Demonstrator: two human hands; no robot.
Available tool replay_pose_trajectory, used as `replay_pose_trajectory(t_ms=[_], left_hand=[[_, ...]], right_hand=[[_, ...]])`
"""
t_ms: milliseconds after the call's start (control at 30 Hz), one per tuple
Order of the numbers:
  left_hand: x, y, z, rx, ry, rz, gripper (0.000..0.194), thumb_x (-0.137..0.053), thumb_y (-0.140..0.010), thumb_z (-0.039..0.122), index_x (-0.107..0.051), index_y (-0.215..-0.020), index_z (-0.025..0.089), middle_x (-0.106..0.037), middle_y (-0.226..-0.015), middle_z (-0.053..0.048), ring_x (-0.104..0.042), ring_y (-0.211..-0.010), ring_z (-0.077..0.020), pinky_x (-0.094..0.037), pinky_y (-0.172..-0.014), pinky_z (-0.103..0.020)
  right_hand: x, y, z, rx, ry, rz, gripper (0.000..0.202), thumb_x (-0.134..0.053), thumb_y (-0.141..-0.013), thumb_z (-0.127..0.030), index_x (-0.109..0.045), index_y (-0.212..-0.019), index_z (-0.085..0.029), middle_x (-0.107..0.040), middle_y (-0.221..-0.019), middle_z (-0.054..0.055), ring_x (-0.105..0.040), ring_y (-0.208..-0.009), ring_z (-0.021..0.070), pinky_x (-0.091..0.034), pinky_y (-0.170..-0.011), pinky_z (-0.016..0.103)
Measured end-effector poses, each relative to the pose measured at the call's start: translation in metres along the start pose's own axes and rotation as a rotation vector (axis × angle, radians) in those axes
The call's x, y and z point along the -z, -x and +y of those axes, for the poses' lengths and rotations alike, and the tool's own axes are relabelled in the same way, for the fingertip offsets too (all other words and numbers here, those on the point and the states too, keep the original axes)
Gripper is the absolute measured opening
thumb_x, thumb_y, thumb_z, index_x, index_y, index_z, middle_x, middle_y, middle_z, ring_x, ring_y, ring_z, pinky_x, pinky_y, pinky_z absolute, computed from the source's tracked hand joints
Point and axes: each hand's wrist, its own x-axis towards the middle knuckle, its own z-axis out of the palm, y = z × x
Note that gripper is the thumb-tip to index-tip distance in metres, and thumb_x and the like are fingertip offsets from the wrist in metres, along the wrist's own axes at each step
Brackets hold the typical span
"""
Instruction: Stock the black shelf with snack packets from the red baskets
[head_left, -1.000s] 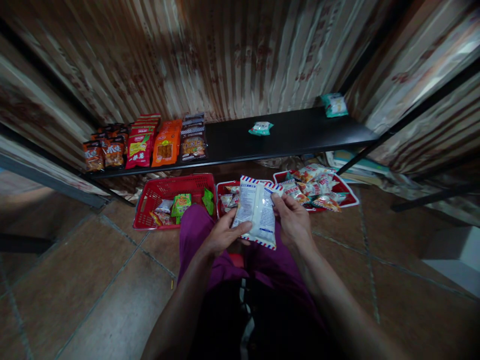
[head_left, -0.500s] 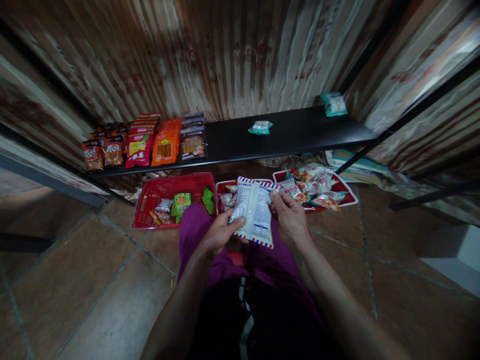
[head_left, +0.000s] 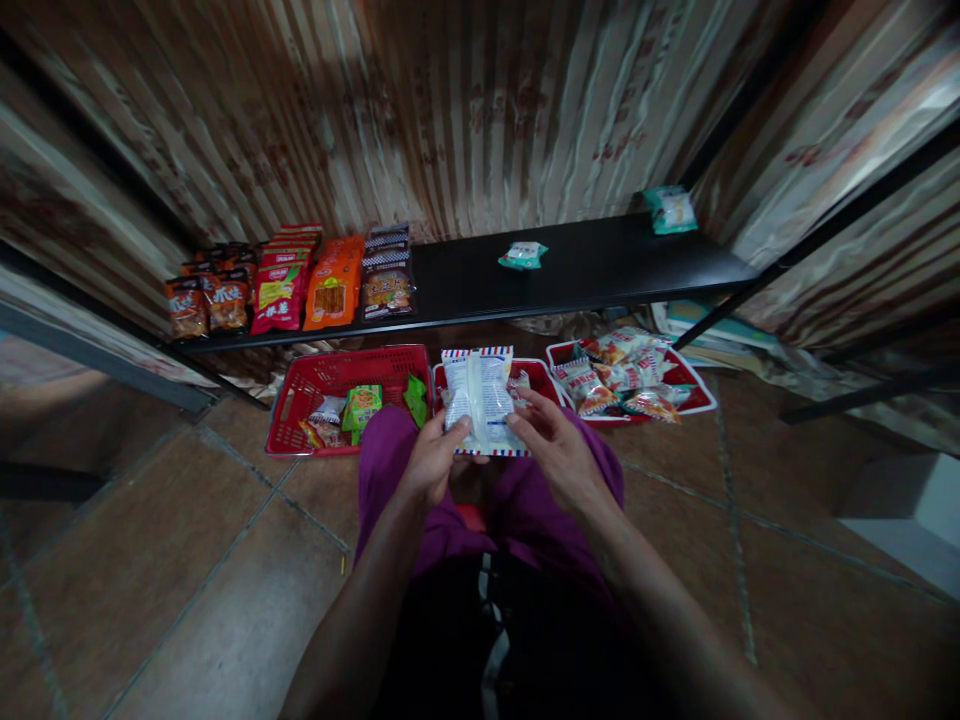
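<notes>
Between both hands is a white snack bag (head_left: 480, 395) with red and blue striped edges, its printed back and centre seam facing me. My left hand (head_left: 435, 455) grips its lower left corner, thumb on top. My right hand (head_left: 551, 440) has its thumb on the lower right side, the forefinger beside the edge; the fingers beneath are hidden. Behind the bag is a middle basket (head_left: 536, 364), mostly covered, with packets in it. To the right a white-rimmed red basket (head_left: 705, 400) holds several similar striped bags (head_left: 585, 385).
A red basket (head_left: 300, 385) at left holds a green packet (head_left: 363, 408) and others. On the black shelf (head_left: 457, 280) stand brown packets (head_left: 187, 305), red packets (head_left: 281, 290), orange packets (head_left: 334, 285), dark packets (head_left: 388, 285) and two teal bags (head_left: 523, 256). A white box (head_left: 907, 510) sits at right.
The snack bag has turned from tilted to nearly straight and shifted left and away from me. My right hand has slid from its upper right corner to the lower right side.
</notes>
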Motion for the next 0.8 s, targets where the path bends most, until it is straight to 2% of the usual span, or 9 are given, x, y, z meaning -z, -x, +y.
replay_pose_trajectory(t_ms=[233,500,667,800], left_hand=[[-0.0006,0.0012,0.0004,0.005,0.003,-0.04,0.039,-0.074,-0.068,0.033,-0.063,-0.1,0.014,-0.071,-0.088,-0.007,-0.067,-0.075,-0.0197,-0.056,-0.064,-0.03],[-0.0048,-0.002,0.0001,-0.049,0.156,-0.024,0.045,-0.079,-0.06,0.041,-0.068,-0.093,0.013,-0.073,-0.09,-0.008,-0.066,-0.095,-0.0256,-0.05,-0.087,-0.036],[-0.0039,-0.0033,-0.0017,-0.043,0.185,-0.001,0.047,-0.081,-0.056,0.04,-0.068,-0.091,0.012,-0.073,-0.085,-0.008,-0.067,-0.091,-0.0253,-0.049,-0.087,-0.036],[-0.0049,-0.002,-0.0012,-0.037,0.182,0.024,0.046,-0.082,-0.053,0.039,-0.068,-0.087,0.012,-0.073,-0.082,-0.007,-0.068,-0.087,-0.0245,-0.049,-0.085,-0.035]], right_hand=[[0.0029,-0.0027,0.0027,0.035,-0.024,0.02,0.045,-0.079,-0.06,-0.038,-0.063,-0.1,-0.025,-0.071,-0.084,0.0,-0.066,-0.073,0.017,-0.054,-0.068,0.031],[0.0029,-0.0014,0.0003,0.052,-0.003,0.016,0.042,-0.079,-0.059,-0.038,-0.063,-0.096,-0.024,-0.069,-0.08,-0.001,-0.064,-0.07,0.0162,-0.052,-0.065,0.03],[0.0018,-0.0006,0.0023,0.07,0.035,0.027,0.044,-0.078,-0.059,-0.04,-0.062,-0.098,-0.024,-0.068,-0.085,0.001,-0.064,-0.071,0.0164,-0.053,-0.065,0.031],[0.0043,-0.0009,0.0084,0.136,0.115,0.036,0.041,-0.074,-0.064,-0.04,-0.06,-0.1,-0.024,-0.067,-0.09,0.003,-0.064,-0.08,0.0187,-0.053,-0.07,0.033]])
